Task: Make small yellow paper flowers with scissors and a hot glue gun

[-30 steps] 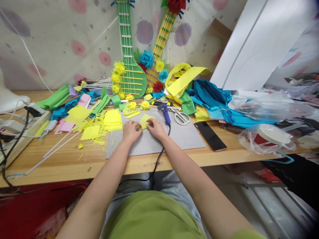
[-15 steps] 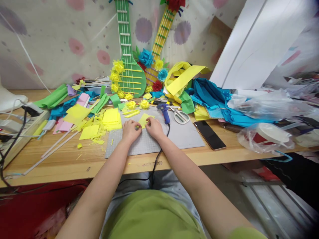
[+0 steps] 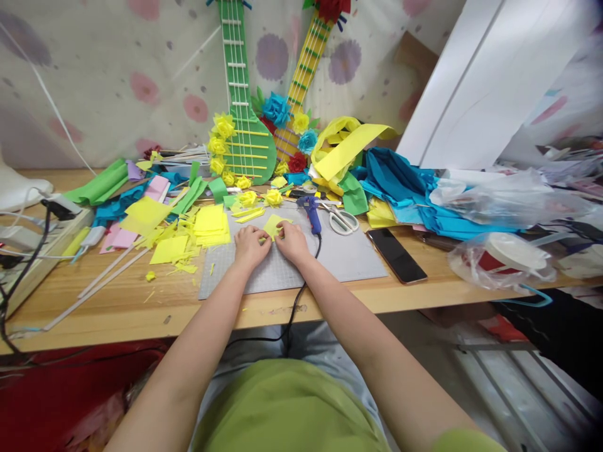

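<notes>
Between my hands, a small yellow paper square (image 3: 272, 224) is held over the grey cutting mat (image 3: 348, 257). My left hand (image 3: 252, 246) has its fingers curled, with thumb and forefinger closed at the paper's lower left edge. On the paper's right side, my right hand (image 3: 291, 241) pinches the edge with bent fingers. The hands partly cover the paper. Just right of them lies a blue glue gun (image 3: 311, 213), its black cord running down past my right wrist. White-handled scissors (image 3: 343, 221) rest beside it. A stack of yellow paper squares (image 3: 211, 225) sits left of my left hand.
A black phone (image 3: 396, 254) lies right of the mat. Behind stand a green paper lute (image 3: 249, 147) and a yellow one (image 3: 306, 63), trimmed with paper flowers. Blue crepe paper (image 3: 400, 182) and a bagged cup (image 3: 504, 258) are at right; a power strip (image 3: 56, 251) is at left.
My left hand has shifted slightly right, closer to my right hand at the yellow paper. My right hand has hardly moved.
</notes>
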{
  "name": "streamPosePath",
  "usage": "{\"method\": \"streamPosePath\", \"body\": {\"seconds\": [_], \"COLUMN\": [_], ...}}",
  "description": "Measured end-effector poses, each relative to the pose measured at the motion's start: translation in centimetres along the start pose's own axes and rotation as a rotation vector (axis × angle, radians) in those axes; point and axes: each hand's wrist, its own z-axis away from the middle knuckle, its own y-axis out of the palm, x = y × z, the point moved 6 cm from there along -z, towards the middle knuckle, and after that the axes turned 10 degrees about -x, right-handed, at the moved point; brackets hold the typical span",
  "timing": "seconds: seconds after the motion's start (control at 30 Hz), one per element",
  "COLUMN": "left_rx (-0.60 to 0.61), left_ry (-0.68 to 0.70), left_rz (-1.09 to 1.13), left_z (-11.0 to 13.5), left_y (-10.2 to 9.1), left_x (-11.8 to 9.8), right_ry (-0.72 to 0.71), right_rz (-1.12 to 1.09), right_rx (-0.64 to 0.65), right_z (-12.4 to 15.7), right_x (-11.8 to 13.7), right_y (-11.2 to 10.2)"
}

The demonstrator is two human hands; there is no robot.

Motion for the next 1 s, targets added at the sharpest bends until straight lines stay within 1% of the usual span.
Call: {"method": "streamPosePath", "body": {"seconds": [0.17,0.43,0.67,0.73,0.87,1.0], "left_rx": [0.001,0.008,0.04,0.045,0.06,0.093], "left_ry": [-0.022,-0.044,-0.047,-0.017,0.116,0.211], "left_rz": [-0.017,-0.024,0.005,0.046,0.168,0.175], "left_z": [-0.2,-0.3,-0.2,-0.3,-0.5,-0.5], "left_y": [0.1,0.4,0.2,0.1,0.0,0.0], "left_x": [-0.4,-0.1,0.2,0.6,1.5,1.7], "right_ry": [-0.002,-0.129,-0.068,-0.049,-0.033,-0.075], "right_rz": [0.028,0.108,0.138,0.135,0.093,-0.002], "right_rx": [0.028,0.032,0.016,0.017,0.004,-0.058], "right_z": [0.1,0.2,0.2,0.3,0.2,0.2], "right_x": [0.2,0.2,-0.3,-0.4,-0.4,0.0], "right_y": [0.0,0.4,0.1,0.1,-0.2,-1.3]}}
